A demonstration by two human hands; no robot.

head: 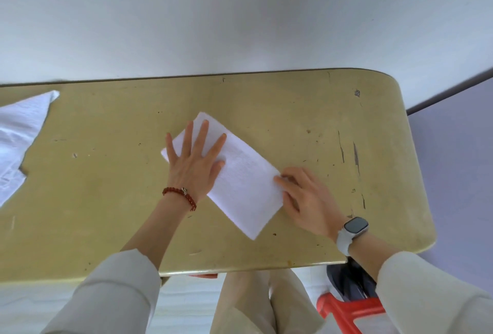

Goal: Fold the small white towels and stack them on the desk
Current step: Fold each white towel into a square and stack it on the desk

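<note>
You are pressing your left hand (192,159) flat on the towel (234,173) while your right hand (304,197) is pinching its 3 o'clock edge; lifting carelessly risks skewing the fold.

Bright, even daylight with soft, faint shadows; a mild sheen lies on the bench (266,99). Wide-angle bending curves its edges, and detail is slightly soft.

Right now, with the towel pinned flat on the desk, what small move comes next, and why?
Probably lift the corner that the right hand pinches and fold it over towards the left hand. The towel still lies as a long strip, and the left palm holds its far end flat on the desk.
</note>
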